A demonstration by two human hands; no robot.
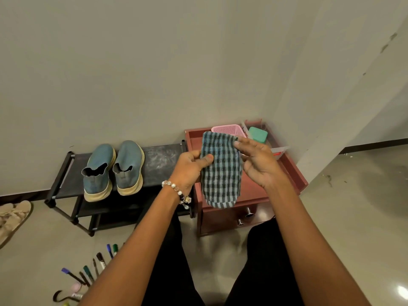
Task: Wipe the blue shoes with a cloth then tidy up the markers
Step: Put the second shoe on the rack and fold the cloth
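Two blue slip-on shoes with cream soles stand side by side on the top shelf of a low black shoe rack. A blue and black checked cloth hangs folded in the air above a red cabinet. My left hand pinches its left edge with the thumb on top. My right hand holds its upper right edge, fingers over the top. Several markers lie scattered on the floor at the lower left, partly hidden by my left forearm.
The red cabinet stands in the wall corner with a pink basket, a green box and a clear tray on top. Beige sandals lie on the floor left of the rack. My knees fill the bottom centre.
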